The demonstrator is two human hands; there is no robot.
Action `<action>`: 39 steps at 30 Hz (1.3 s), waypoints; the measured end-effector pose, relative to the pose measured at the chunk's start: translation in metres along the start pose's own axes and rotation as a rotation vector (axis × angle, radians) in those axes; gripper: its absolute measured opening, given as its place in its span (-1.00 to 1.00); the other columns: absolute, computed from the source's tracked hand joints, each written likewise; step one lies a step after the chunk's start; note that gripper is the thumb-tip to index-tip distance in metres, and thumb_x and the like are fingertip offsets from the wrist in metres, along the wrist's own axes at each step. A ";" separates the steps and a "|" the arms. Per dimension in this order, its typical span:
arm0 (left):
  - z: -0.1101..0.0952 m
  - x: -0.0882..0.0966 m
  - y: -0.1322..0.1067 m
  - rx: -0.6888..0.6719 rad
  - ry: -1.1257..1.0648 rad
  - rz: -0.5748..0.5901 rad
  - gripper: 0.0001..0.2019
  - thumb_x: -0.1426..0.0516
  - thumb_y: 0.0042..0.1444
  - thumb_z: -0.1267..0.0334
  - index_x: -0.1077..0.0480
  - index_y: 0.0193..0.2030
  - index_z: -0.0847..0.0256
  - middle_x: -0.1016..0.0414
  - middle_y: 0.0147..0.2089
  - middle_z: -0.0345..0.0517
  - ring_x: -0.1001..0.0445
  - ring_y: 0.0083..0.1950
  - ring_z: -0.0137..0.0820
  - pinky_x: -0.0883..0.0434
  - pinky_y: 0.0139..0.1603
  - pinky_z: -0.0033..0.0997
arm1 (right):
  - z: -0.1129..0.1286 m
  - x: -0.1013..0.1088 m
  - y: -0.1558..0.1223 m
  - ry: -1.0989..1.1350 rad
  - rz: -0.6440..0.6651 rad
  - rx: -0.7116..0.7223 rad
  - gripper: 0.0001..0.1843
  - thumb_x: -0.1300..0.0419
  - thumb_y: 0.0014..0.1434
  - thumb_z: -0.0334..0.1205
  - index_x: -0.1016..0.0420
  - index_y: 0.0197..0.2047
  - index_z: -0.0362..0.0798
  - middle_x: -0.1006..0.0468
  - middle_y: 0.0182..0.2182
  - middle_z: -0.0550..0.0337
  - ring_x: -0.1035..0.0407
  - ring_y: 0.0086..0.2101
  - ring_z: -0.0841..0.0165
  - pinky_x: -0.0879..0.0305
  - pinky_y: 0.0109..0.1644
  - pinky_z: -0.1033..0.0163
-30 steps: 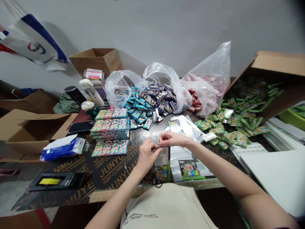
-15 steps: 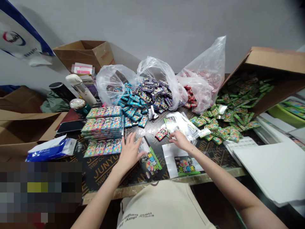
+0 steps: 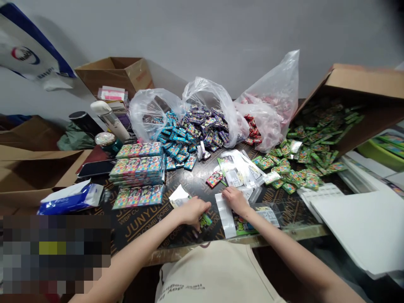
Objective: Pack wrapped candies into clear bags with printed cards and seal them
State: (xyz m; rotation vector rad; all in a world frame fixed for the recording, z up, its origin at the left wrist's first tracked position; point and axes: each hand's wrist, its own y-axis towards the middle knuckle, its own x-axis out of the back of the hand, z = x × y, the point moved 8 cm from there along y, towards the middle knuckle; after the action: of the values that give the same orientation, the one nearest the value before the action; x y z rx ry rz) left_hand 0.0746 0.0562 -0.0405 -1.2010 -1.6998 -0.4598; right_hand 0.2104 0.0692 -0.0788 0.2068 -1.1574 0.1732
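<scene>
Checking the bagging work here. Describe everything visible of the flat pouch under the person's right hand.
The pouch is a flat, glossy plastic bag, clear and white, with a green and dark printed picture on its near part. It lies flat, slightly askew, on the dark lettered board close to its front edge. The right hand rests on its far end, and the forearm hides part of it. Contents cannot be told.

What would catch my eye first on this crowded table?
Green packets spill from a tipped box at the right, beside three clear bags of bright packets at the back. Near the front edge, the left hand grips a pouch, while the right hand rests on a flat pouch.
</scene>
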 end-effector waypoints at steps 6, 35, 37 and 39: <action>0.020 0.068 -0.032 0.138 -0.664 -0.584 -0.49 -0.14 0.00 0.26 -0.13 0.11 0.10 -0.40 -0.24 -0.20 -0.39 -0.25 -0.39 -0.30 -0.21 -0.43 | -0.008 0.013 0.001 0.114 -0.081 -0.095 -0.80 0.12 0.24 -0.28 -0.28 -0.16 -0.08 -0.45 -0.39 0.09 -0.34 -0.38 0.28 -0.20 -0.28 0.21; 0.013 0.064 -0.070 0.236 -0.658 -0.900 -0.96 -0.18 -0.04 0.33 -0.41 -0.40 0.23 -0.40 -0.33 -0.13 -0.39 -0.28 -0.40 -0.30 -0.36 -0.48 | 0.088 0.103 0.051 0.812 -0.090 0.059 -0.75 -0.15 0.06 -0.03 -0.38 -0.36 -0.06 -0.43 -0.25 0.12 -0.32 -0.28 0.36 -0.24 -0.26 0.29; 0.013 0.063 -0.071 0.259 -0.654 -0.903 -0.94 -0.18 -0.06 0.35 -0.38 -0.40 0.24 -0.41 -0.36 -0.16 -0.38 -0.31 -0.41 -0.28 -0.37 -0.50 | 0.101 0.096 0.060 0.853 0.119 0.094 -0.73 -0.18 0.02 -0.02 -0.35 -0.45 -0.08 -0.43 -0.30 0.16 -0.29 -0.33 0.40 -0.20 -0.32 0.33; 0.013 0.063 -0.071 0.265 -0.658 -0.896 -0.92 -0.16 -0.09 0.38 -0.37 -0.38 0.24 -0.41 -0.36 -0.17 -0.38 -0.33 -0.42 -0.27 -0.38 -0.51 | 0.114 0.085 0.061 0.879 0.323 0.126 -0.71 -0.20 -0.01 -0.02 -0.34 -0.49 -0.10 -0.41 -0.40 0.21 -0.26 -0.41 0.44 -0.14 -0.36 0.35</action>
State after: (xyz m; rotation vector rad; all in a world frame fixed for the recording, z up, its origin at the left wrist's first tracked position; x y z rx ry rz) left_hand 0.0033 0.0659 0.0230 -0.3319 -2.7552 -0.3482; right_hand 0.1284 0.1019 0.0477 0.0360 -0.2949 0.5608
